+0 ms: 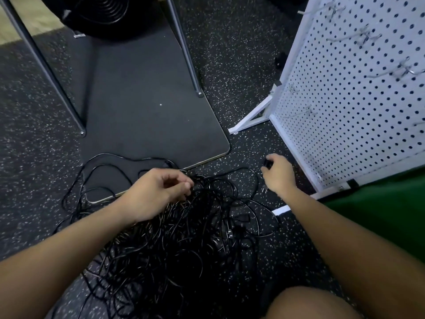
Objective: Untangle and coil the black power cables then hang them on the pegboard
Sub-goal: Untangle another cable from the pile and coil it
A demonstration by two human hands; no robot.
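While the tangled black cables [184,231] are lying heaped on the speckled floor [27,180] | strands are being pinched by the left hand [158,192] | a black plug [268,163] is being gripped by the right hand [279,173] | the pegboard [354,100] is being fronted by a dark mat [142,111] and metal legs [184,47].

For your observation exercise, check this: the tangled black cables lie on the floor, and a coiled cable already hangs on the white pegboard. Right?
Not quite. In the head view the cables lie tangled on the floor, but the pegboard carries only bare metal hooks; no cable hangs there.

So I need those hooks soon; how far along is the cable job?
Barely started. Done: nothing, the pegboard hooks are bare. In hand: the left hand pinches the cables pile, the right hand grips a plug. Left: untangling, coiling, hanging.
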